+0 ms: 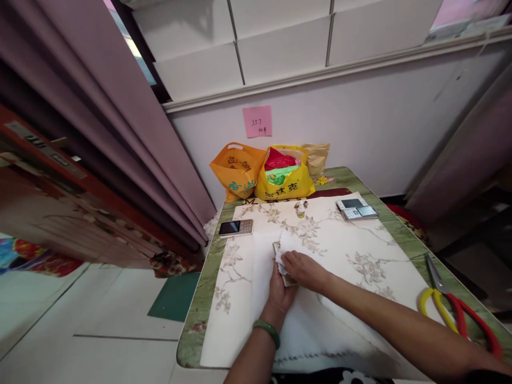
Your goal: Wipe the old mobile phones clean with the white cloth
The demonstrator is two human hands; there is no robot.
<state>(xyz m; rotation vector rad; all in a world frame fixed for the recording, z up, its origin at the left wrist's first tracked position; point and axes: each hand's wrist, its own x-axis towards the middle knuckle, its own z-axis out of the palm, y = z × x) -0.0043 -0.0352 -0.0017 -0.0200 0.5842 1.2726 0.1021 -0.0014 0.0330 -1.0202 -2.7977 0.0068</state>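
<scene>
My left hand [280,290], with a green bangle on its wrist, is closed around a slim, tan-edged mobile phone [289,282]. A bunched white cloth [284,242] covers most of that phone. My right hand [298,266] pinches the cloth and presses it onto the phone's face. To the left lies a keypad phone [236,228], face up. Toward the back right, further keypad phones [358,210] lie close together. A small bottle [301,209] stands beyond my hands.
Scissors [442,290] with yellow and red handles lie at the table's right edge. An orange bag [238,169], a yellow bag [285,181] filled with red and green fabric, and a brown paper pouch [317,158] stand along the back. A floral sheet [236,298] covers the table.
</scene>
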